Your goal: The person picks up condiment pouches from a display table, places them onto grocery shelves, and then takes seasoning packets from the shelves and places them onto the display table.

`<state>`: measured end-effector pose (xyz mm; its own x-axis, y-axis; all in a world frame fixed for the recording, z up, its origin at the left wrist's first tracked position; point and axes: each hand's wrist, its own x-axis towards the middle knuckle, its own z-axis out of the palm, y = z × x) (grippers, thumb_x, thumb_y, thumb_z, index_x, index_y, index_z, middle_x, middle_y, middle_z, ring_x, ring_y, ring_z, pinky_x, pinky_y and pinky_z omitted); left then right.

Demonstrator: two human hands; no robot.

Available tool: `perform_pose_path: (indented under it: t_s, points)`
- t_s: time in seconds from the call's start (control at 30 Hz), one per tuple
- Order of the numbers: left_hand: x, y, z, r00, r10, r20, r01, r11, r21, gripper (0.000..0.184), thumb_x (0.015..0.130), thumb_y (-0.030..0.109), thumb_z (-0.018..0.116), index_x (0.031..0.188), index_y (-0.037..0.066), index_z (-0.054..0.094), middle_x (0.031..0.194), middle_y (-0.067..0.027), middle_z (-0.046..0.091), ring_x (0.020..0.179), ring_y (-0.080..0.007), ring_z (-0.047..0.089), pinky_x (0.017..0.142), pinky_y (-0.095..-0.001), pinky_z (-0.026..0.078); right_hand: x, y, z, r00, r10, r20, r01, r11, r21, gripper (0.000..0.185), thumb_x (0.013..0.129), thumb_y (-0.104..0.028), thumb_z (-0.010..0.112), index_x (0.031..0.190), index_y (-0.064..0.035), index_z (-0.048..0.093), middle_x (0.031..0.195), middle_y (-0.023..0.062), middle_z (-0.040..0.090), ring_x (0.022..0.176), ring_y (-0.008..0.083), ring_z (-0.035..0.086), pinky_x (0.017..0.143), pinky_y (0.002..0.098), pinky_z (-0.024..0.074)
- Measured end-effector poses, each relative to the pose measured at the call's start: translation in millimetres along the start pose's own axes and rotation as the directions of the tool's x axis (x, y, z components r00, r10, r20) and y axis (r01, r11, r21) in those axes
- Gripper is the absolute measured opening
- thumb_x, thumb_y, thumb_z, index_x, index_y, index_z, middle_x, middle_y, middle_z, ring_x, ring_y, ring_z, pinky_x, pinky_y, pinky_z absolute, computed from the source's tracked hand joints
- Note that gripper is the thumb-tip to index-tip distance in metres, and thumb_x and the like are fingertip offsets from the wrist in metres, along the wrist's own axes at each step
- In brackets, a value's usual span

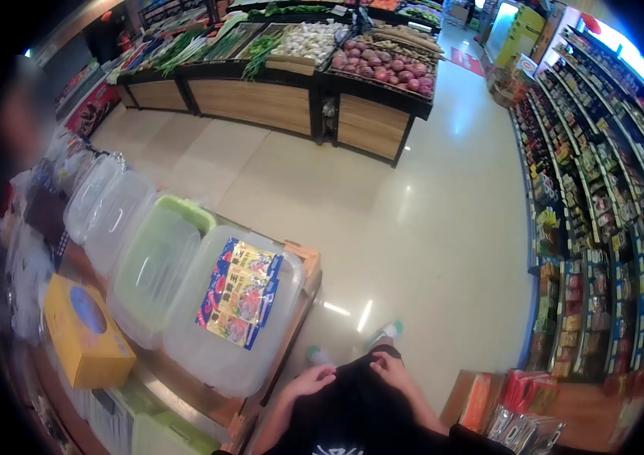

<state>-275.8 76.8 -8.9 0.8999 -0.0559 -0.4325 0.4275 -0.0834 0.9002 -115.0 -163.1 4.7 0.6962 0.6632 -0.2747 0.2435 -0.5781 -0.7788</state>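
Observation:
My left hand [311, 381] is held low in front of my dark clothing, beside the wooden table edge, with its fingers loosely bent and nothing seen in them. My right hand [389, 369] is at the other side of my body, also empty, its fingers slightly apart. Closest to my left hand is a clear plastic storage box lid [185, 343]. Several blue and yellow printed food packets [242, 292] lie overlapping on that lid. Left of it stands a green plastic box [157, 254], with another clear plastic box [113, 220] behind.
A yellow cardboard box [88, 331] sits at the table's left. Ahead, a produce stand [254, 106] bears red onions [386, 68] and garlic [314, 39]. Stocked shelves [591, 205] line the right. Red packages [530, 390] are at lower right. A blurred person [22, 121] stands at left.

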Motion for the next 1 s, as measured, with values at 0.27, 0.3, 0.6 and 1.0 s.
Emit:
perform_pose_path:
  t_s: [0.27, 0.3, 0.6, 1.0]
  points:
    - [25.3, 4.3, 34.8, 0.998, -0.045, -0.052, 0.044, 0.999, -0.023, 0.036, 0.092, 0.03, 0.059, 0.117, 0.004, 0.058, 0.106, -0.0126, 0.066, 0.098, -0.0216, 0.063, 0.087, -0.0334, 0.049, 5.2, -15.6, -54.8, 0.978, 0.172, 0.114, -0.178, 0.983, 0.039, 0.039, 0.087, -0.029, 0.065, 0.115, -0.0034, 0.059, 0.075, 0.0146, 0.064, 0.073, 0.0259, 0.064, 0.068, 0.0372, 0.0505]
    - [26.7, -1.4, 38.6, 0.995, -0.072, -0.067, 0.072, 0.997, 0.0, 0.037, 0.092, 0.031, 0.059, 0.117, 0.004, 0.058, 0.105, -0.0132, 0.066, 0.097, -0.0218, 0.063, 0.087, -0.0335, 0.049, 5.5, -15.3, -61.2, 0.985, 0.143, 0.098, -0.149, 0.987, 0.054, 0.039, 0.087, -0.029, 0.065, 0.115, -0.0034, 0.059, 0.076, 0.0147, 0.064, 0.073, 0.026, 0.064, 0.069, 0.0372, 0.0505]
    - [61.0, 28.9, 64.5, 0.946, -0.282, -0.161, 0.323, 0.869, 0.375, 0.037, 0.087, 0.036, 0.064, 0.108, 0.005, 0.062, 0.096, -0.0132, 0.069, 0.092, -0.0237, 0.066, 0.083, -0.0346, 0.051, 7.7, -11.8, -111.1, 0.966, -0.12, 0.23, 0.054, 0.96, 0.276, 0.035, 0.09, -0.023, 0.062, 0.115, 0.0011, 0.057, 0.082, 0.0113, 0.066, 0.075, 0.0186, 0.062, 0.069, 0.0314, 0.0497]
    - [203.6, 84.2, 136.6, 0.982, -0.19, -0.002, 0.187, 0.966, 0.178, 0.043, 0.078, 0.002, 0.067, 0.119, 0.003, 0.053, 0.109, -0.014, 0.063, 0.104, -0.0262, 0.062, 0.085, -0.0346, 0.051, -14.8, 50.3, -207.2, 0.956, -0.122, 0.267, 0.005, 0.916, 0.401, 0.037, 0.093, -0.03, 0.059, 0.12, -0.0057, 0.057, 0.092, 0.0091, 0.067, 0.088, 0.019, 0.063, 0.08, 0.031, 0.0493]
